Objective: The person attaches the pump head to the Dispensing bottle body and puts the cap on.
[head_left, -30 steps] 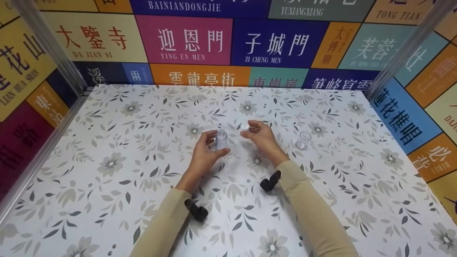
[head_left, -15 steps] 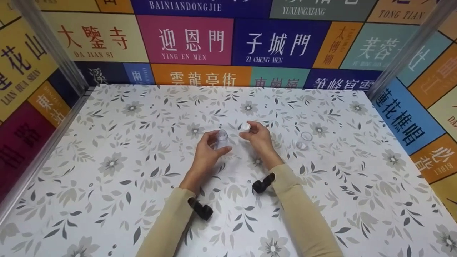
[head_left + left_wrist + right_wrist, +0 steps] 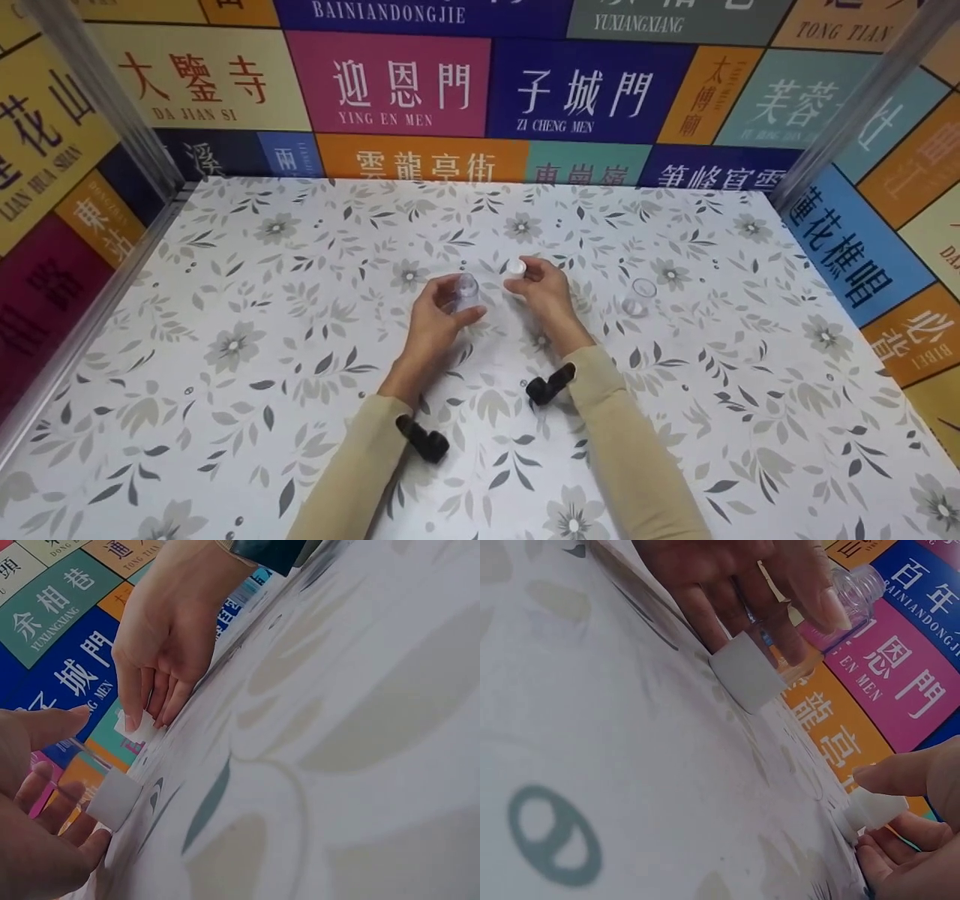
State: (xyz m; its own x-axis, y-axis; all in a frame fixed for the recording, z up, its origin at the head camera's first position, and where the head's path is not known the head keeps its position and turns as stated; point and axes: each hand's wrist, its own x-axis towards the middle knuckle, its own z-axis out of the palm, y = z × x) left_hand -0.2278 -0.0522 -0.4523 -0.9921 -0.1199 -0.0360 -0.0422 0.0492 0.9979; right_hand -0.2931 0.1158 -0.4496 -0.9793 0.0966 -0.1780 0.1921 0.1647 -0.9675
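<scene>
My left hand (image 3: 431,315) holds a small clear bottle (image 3: 467,291) upright between thumb and fingers, low over the table. The right wrist view shows its white base (image 3: 748,673) at the table surface and its bare, uncapped neck (image 3: 868,583). To the right of it, my right hand (image 3: 547,291) pinches a small white stepped cap piece (image 3: 516,267). In the right wrist view this white piece (image 3: 871,810) is close to the tabletop, apart from the bottle. A clear cylindrical cover (image 3: 640,297) stands on the table to the right of my right hand.
The table (image 3: 315,450) is covered with a white cloth printed with grey leaves and flowers. Panels with coloured, lettered blocks (image 3: 390,86) rise along its back and sides. A black wrist camera (image 3: 424,441) is strapped to each sleeve.
Both hands keep their holds almost in place. The right forearm has shifted slightly left, and the left hand and bottle have moved slightly right, with the bottle's tilt changing a little.
</scene>
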